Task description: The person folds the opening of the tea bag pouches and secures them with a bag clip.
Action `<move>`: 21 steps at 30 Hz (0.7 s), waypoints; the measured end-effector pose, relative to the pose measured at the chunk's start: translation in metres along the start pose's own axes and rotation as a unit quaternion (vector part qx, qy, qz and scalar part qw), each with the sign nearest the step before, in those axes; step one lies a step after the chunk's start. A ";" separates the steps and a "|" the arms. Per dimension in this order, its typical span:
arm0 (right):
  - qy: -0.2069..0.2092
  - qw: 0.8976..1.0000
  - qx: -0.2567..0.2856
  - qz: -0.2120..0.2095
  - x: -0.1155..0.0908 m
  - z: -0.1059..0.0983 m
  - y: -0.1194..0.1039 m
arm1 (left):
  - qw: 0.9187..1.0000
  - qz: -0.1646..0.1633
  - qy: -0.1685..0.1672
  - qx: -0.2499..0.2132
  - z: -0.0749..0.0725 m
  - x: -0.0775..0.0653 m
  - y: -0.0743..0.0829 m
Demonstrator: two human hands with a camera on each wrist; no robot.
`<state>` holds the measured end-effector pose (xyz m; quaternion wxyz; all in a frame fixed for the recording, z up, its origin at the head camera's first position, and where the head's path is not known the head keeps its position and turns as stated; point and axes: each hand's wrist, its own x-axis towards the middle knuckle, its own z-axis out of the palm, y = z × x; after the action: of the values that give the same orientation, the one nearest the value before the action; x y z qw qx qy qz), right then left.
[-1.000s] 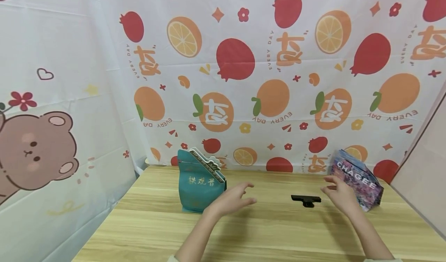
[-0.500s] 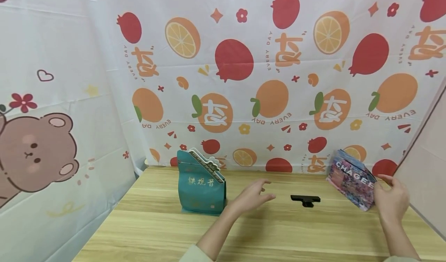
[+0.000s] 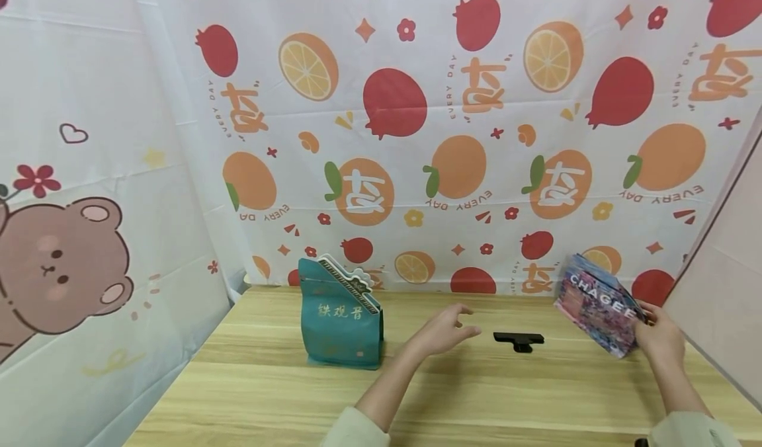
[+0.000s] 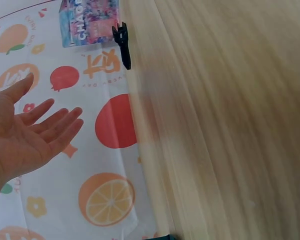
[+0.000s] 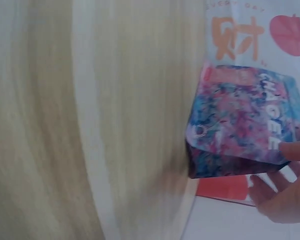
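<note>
Standing on 1 pale wood-grain table (image 3: 476, 404) are 2 bags and 1 black T-shaped clip (image 3: 519, 341), which lies flat with its long straight bar towards the back and its stubby handle towards the front. To the left of the clip rises 1 upright teal pouch (image 3: 339, 331), smooth-skinned, slightly creased, lettered with 3 pale characters. Along its slanting top runs 1 white scalloped strip (image 3: 351, 284) with a dark ridged band.

To the right of the clip and a little behind it sits 1 pink, blue and purple printed bag (image 3: 598, 309), tilted, with a folded, angular top and 6 white capitals reading CHAGEE. The right hand (image 3: 662, 340), farther right of the clip than the bag, meets the bag's right corner: the thumb overlaps the front face and the fingers lie around the far side in a narrow hold. I cannot tell how firm it is.

Just left of the clip, the left hand (image 3: 446, 331) hovers above the wood, its grip wide, thumb apart from the loosely extended fingers. There are 2 pale fabric sleeves, 1 left (image 3: 356, 428) and 1 right (image 3: 690, 428), both nearer the front than the clip. Behind the clip hangs lightly creased white cloth (image 3: 440, 116), printed with rounded red fruits, whole oranges and cut orange halves.
</note>
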<state>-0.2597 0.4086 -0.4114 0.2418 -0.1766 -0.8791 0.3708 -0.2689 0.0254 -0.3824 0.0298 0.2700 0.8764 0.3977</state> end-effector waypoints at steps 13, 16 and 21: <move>0.032 0.999 -0.006 -0.019 0.010 0.003 0.023 | 1.000 -0.010 0.020 0.013 0.009 0.010 0.010; 0.026 1.000 0.000 -0.017 0.009 0.000 0.025 | 1.000 -0.013 0.024 0.010 0.013 0.012 0.012; 0.003 1.000 0.003 -0.023 0.008 -0.007 0.026 | 1.000 -0.014 0.025 0.005 0.022 0.017 0.016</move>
<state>-0.2584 0.4338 -0.4242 0.2532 -0.1567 -0.8813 0.3669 -0.2704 0.0575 -0.3826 0.0124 0.2483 0.8824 0.3995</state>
